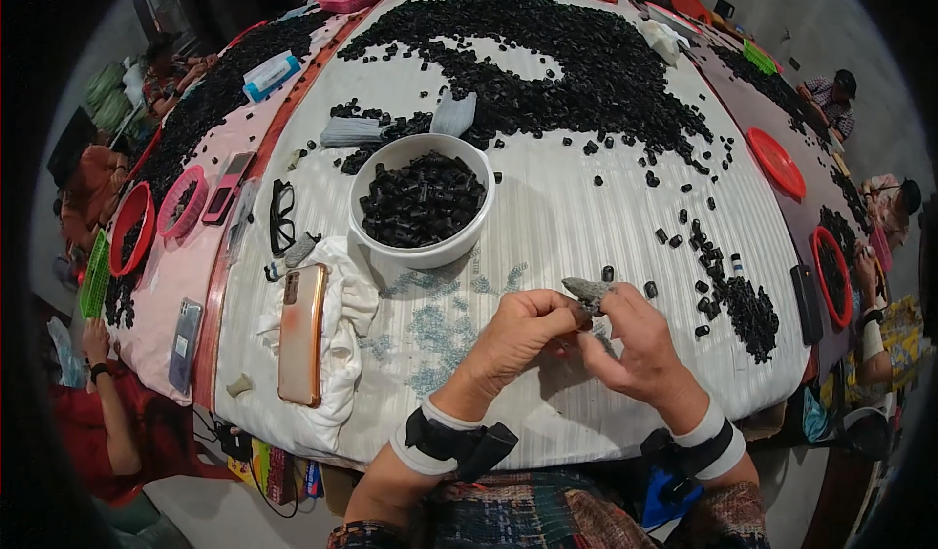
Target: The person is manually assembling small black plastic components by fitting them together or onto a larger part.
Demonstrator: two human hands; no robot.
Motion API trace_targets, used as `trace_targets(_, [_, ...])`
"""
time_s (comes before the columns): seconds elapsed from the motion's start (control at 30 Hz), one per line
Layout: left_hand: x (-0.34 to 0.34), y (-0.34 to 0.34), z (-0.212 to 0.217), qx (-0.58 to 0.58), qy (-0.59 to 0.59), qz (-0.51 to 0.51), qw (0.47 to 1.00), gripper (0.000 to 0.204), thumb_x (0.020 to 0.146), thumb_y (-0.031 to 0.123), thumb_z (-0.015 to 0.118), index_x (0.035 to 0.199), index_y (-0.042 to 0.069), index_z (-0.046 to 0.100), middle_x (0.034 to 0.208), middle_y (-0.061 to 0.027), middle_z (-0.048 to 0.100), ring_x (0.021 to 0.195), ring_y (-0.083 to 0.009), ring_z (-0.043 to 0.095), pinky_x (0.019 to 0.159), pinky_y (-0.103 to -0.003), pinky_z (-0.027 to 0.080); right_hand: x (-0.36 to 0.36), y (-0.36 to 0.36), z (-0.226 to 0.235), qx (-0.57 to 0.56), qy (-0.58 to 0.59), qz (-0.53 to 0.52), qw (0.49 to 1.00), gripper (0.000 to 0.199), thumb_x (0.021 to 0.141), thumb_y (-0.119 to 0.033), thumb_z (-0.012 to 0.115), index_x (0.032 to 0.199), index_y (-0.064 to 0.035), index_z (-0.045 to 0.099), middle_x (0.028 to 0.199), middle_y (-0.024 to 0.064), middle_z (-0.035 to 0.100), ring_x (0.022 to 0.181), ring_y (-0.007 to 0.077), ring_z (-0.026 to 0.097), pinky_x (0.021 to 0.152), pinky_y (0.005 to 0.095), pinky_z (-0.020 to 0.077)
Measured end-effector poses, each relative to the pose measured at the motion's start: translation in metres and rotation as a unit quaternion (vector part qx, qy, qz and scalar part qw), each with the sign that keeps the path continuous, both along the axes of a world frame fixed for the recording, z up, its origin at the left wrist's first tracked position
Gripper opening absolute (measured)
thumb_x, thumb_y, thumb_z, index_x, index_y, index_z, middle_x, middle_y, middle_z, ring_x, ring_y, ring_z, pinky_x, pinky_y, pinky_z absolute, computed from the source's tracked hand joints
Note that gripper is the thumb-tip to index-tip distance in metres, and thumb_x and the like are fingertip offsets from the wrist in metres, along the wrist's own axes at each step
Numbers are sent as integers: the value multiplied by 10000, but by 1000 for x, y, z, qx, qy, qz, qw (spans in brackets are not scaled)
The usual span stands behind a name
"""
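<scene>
Over the near middle of the cloth, my left hand (520,339) and my right hand (635,346) meet, fingertips pinched together around something small that they mostly hide. A grey fabric finger cover (586,288) sticks out at the right hand's fingertips. Both wrists carry white bands with black straps. Just beyond the hands lie a few loose black cylindrical pieces (651,289). Small clear bluish bits (440,339) are scattered left of the left hand. A white bowl (420,256) full of black pieces stands farther off. To my right sits a pile of slim black pieces (752,319).
A large heap of black pieces (586,70) covers the far table. At left, a phone (303,334) rests on a white cloth (354,295), near eyeglasses (281,219). Another phone (184,346) lies farther left. Red baskets (832,275) and several people line both sides.
</scene>
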State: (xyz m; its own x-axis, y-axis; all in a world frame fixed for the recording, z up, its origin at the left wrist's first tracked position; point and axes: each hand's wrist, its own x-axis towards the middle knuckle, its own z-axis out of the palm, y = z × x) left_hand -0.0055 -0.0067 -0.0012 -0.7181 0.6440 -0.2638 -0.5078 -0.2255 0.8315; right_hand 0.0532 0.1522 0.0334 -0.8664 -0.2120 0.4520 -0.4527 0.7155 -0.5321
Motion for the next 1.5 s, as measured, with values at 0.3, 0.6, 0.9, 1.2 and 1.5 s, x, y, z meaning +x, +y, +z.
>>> trace_targets(0.3, [0, 1, -2, 27, 46, -43, 998, 168, 850, 150, 612, 893, -10, 636, 778, -67, 641, 680, -136, 629, 575, -261, 529, -3, 4, 17, -140, -114, -11, 984, 68, 768, 36, 600, 834, 19, 598, 716, 62, 523, 592, 104, 509, 504, 232, 412])
trace_targets(0.6, [-4, -1, -9, 101, -67, 40, 992, 227, 871, 195, 541, 993, 9, 587, 860, -108, 617, 703, -176, 625, 540, -289, 526, -36, -16, 39, -135, -72, -11, 988, 142, 769, 21, 599, 910, 31, 596, 729, 82, 538, 581, 113, 501, 507, 248, 398])
trace_targets(0.9, [-5, -2, -8, 151, -43, 130, 979, 256, 870, 254, 582, 906, 1, 597, 786, -84, 596, 642, -159, 609, 513, -270, 514, -120, -70, 36, -225, 27, 80, 971, 218, 789, -42, 591, 984, 29, 525, 686, 136, 531, 609, 212, 570, 590, 299, 488])
trace_targets(1.2, [-19, -11, -7, 101, 67, 379, 917, 184, 873, 202, 543, 788, 40, 554, 672, -50, 542, 516, -117, 505, 444, -245, 412, -58, -7, 24, -59, 14, -9, 998, 186, 793, 1, 595, 962, 42, 528, 783, 123, 585, 686, 198, 615, 529, 270, 503])
trace_targets(1.5, [-19, -11, -3, 100, 60, 405, 907, 219, 859, 251, 579, 766, 55, 547, 646, -37, 517, 511, -120, 480, 445, -252, 400, -27, 12, -7, 60, -26, 9, 998, 255, 757, 14, 552, 1010, -16, 539, 954, 138, 568, 943, 317, 535, 809, 389, 455])
